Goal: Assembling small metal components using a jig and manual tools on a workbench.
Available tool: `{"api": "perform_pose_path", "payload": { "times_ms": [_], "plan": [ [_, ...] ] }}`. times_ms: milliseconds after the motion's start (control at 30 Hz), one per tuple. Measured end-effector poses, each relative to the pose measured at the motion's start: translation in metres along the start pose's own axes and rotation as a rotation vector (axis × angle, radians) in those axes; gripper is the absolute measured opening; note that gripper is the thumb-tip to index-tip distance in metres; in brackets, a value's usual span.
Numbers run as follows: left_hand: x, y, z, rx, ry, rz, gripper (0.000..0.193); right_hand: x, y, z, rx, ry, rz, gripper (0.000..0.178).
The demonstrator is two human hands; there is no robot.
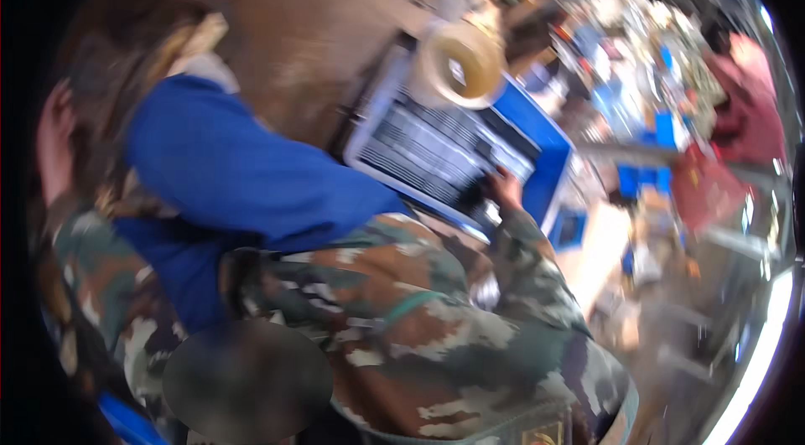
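The picture is smeared by motion. On the right, my right hand (506, 189) reaches into a blue plastic crate (549, 162). Its fingers look bent against a dark shape (475, 190), too blurred to name. Dark, ribbed-looking parts (419, 142) with pale bands lie in rows in the crate. A cream-coloured roll or ring (459, 65) with a hollow middle sits over the crate's far edge. At the far left, my left hand (57, 143) is held away from the crate, fingers apparently stretched out, with nothing visible in it.
My blue-trousered leg (251, 168) lies left of the crate. Brown floor (310, 34) stretches beyond it. A cluttered heap of mixed items (620, 59) fills the far right, near dark red cloth or bags (713, 185). A smaller blue container (568, 229) stands beside the crate.
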State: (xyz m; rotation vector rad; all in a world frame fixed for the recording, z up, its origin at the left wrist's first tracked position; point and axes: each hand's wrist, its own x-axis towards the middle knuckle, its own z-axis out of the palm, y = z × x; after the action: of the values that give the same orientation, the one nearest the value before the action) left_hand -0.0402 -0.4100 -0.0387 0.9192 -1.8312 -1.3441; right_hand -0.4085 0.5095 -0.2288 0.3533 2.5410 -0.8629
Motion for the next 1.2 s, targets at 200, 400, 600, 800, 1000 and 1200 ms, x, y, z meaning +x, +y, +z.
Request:
{"api": "perform_pose_path", "payload": {
  "times_ms": [200, 400, 600, 800, 1000, 1200],
  "plan": [
    [-0.073, 0.07, 0.06, -0.405, 0.308, -0.04, 0.026, -0.019, -0.092, -0.036, 0.413, 0.34, -0.318, 0.032],
    [-0.084, 0.076, 0.044, -0.531, 0.502, 0.029, 0.023, -0.113, -0.339, -0.003, 0.28, 0.256, -1.025, 0.037],
    [-0.082, 0.102, 0.052, -0.545, 0.617, -0.042, 0.015, -0.235, -0.532, 0.122, 0.3, -0.298, -1.276, 0.028],
    [-0.09, 0.104, 0.044, -0.618, 0.632, 0.004, 0.016, -0.341, -0.656, 0.265, 0.194, -0.781, -1.474, 0.036],
    [-0.095, 0.104, 0.022, -0.761, 0.709, 0.024, 0.015, -0.391, -0.711, 0.38, 0.278, -0.977, -1.395, 0.053],
    [-0.102, 0.131, 0.017, -0.797, 0.518, 0.299, 0.022, -0.377, -0.726, 0.418, 0.263, -0.788, -1.466, 0.03]
  ]
}}
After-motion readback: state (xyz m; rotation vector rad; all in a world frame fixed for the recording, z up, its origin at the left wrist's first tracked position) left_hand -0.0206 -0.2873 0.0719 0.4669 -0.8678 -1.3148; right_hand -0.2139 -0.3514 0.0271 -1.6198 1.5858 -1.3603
